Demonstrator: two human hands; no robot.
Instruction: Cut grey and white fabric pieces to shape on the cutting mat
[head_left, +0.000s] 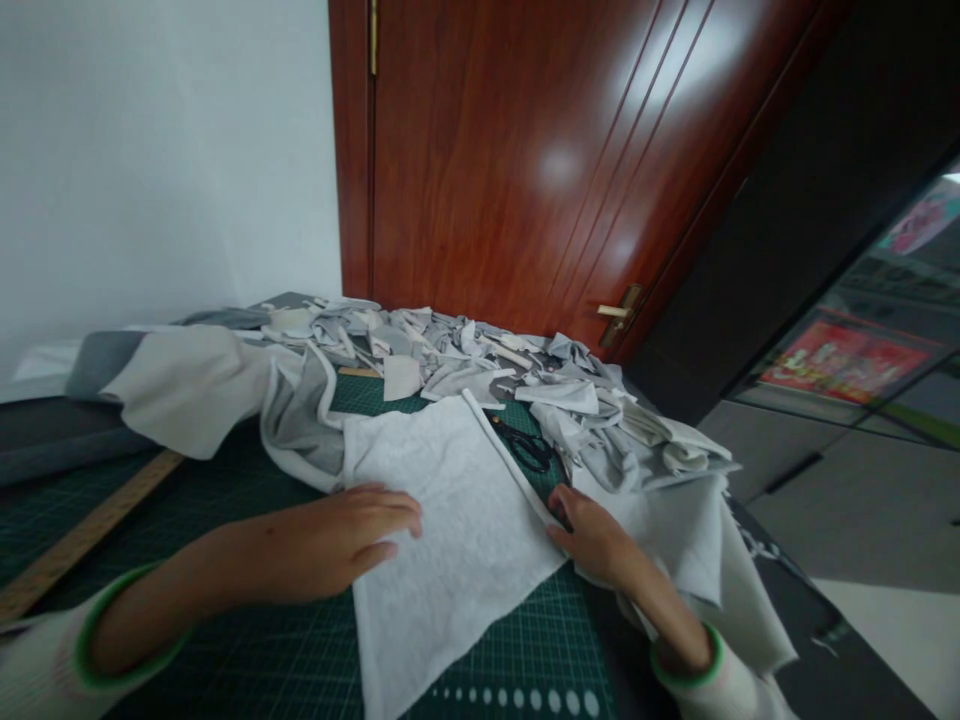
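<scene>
The cloth [442, 540] lies flat on the mat [536, 645], one edge lined by the strip [510, 458], near edge plain, right hand [596, 530] pinching the strip, left hand's [364, 535] grip loose, empty.

A plain, pale blue-white wall [165, 150] stood at the left, beside a glossy reddish-brown wooden door [480, 180] with a gold-coloured metal lever handle [619, 312]. Light glared off the door. At the right stood a dark, glass-fronted cabinet [780, 240] with grey lower panels [877, 490].
</scene>
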